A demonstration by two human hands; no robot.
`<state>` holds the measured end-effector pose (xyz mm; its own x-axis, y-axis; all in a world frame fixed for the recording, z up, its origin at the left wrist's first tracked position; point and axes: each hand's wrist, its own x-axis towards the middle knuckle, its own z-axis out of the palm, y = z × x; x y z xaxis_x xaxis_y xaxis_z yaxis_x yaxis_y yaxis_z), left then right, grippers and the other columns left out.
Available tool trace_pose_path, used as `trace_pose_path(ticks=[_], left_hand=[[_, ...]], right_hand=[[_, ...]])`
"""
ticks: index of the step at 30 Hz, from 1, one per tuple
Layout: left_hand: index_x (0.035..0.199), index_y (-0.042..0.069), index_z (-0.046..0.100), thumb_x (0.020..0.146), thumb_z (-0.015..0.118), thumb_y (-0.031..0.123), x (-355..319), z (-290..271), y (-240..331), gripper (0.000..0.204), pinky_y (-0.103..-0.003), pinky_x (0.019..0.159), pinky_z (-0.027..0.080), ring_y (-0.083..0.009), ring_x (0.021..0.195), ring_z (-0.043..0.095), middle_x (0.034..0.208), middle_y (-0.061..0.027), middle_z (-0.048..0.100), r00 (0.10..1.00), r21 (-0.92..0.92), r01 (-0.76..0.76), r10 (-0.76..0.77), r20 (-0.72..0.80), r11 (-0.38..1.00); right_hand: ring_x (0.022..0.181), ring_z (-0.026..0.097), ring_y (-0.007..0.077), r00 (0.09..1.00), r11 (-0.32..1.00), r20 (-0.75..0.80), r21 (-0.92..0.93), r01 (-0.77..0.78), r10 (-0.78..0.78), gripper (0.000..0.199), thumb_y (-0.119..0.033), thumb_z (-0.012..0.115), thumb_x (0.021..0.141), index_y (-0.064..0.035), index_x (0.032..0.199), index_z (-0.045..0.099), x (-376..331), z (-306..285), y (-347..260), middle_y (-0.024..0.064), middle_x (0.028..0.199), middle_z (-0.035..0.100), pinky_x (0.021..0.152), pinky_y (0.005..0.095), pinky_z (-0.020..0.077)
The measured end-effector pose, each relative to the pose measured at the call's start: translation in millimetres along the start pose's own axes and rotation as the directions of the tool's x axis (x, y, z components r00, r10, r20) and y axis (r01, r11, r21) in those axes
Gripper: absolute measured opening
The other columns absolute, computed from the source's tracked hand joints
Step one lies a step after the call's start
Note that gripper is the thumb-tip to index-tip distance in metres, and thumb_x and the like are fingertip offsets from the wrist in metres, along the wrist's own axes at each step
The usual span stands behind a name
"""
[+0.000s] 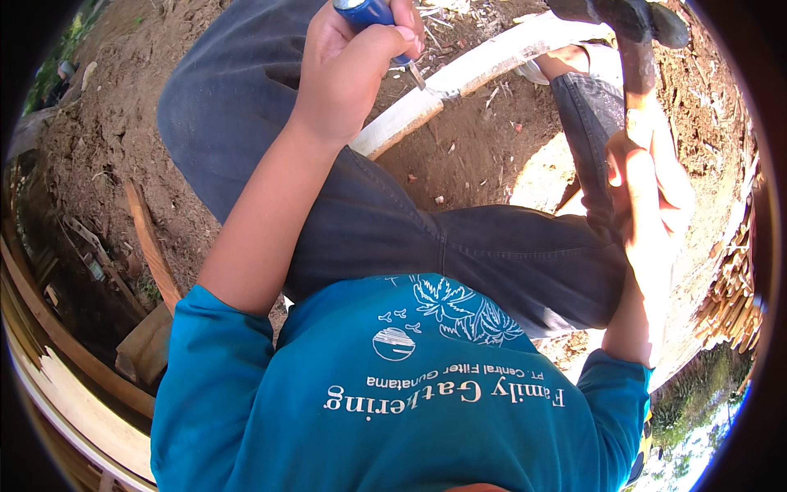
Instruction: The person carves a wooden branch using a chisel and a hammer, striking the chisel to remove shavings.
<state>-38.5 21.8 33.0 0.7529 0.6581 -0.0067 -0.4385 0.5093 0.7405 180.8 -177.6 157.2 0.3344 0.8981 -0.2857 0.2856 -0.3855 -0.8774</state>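
My left hand is closed around the blue handle of a chisel, whose slim metal blade points down. The blade's tip meets a pale, curved length of wood beside a notch cut in it. This wood lies across the ground between my bent legs, its near end by my left leg. Out to the right, my right hand grips the wooden handle of a hammer. The dark metal hammer head is raised at the top right, apart from the chisel.
Pale wood chips are scattered over the brown soil. A narrow wooden strip lies on the left, with long planks farther out. A pile of thin sticks is at the right edge.
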Motion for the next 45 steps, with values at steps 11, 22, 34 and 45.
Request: trace_pose_path(ticks=[11,22,34,45], left_hand=[[0.097,0.008,0.052,0.106,0.057,0.02,-2.4,6.4,-38.0,0.015,-0.025,0.071,0.047,-0.0075,0.077,0.055,0.082,-0.0007,0.058,0.982,0.216,0.031,0.011,-0.189,0.976],[0.092,0.008,0.056,0.105,0.061,0.027,-0.4,12.1,-35.2,0.024,-0.023,0.068,0.043,-0.0061,0.072,0.053,0.081,0.0006,0.057,0.99,0.422,-0.071,0.117,-0.085,0.904],[0.093,0.005,0.058,0.102,0.065,0.024,0.1,8.2,-39.1,0.022,-0.027,0.071,0.039,-0.0098,0.077,0.049,0.084,-0.0009,0.053,0.965,0.535,-0.232,0.263,0.019,0.812],[0.091,0.006,0.057,0.103,0.064,0.021,-4.1,10.8,-42.4,0.02,-0.024,0.069,0.039,-0.0065,0.076,0.049,0.085,0.0001,0.054,0.979,0.428,-0.162,0.2,-0.045,0.889]], right_hand=[[0.071,0.046,0.0053,0.997,0.998,-0.049,0.027,-0.055,0.057,0.037,-0.014,0.05,0.108,0.0037,0.141,0.054,-0.3,-8.3,0.9,0.0031,0.085,0.055,0.059,0.0194,0.0379],[0.064,0.044,0.0031,0.955,0.81,0.297,-0.558,0.181,-0.008,0.037,-0.015,0.052,0.108,0.0016,0.141,0.055,2.9,-44.3,17.1,0.0013,0.084,0.057,0.055,0.0181,0.0356],[0.061,0.044,0.0021,0.996,0.981,0.063,-0.189,-0.042,0.055,0.044,-0.015,0.053,0.106,-0.0001,0.148,0.049,-10.0,3.4,-15.7,0.0009,0.085,0.059,0.053,0.0174,0.0348],[0.06,0.044,0.0018,0.984,0.961,0.071,-0.239,-0.141,0.162,0.047,-0.014,0.053,0.106,-0.0006,0.151,0.048,-3.6,6.8,-26.9,0.0019,0.085,0.06,0.054,0.0173,0.0343]])
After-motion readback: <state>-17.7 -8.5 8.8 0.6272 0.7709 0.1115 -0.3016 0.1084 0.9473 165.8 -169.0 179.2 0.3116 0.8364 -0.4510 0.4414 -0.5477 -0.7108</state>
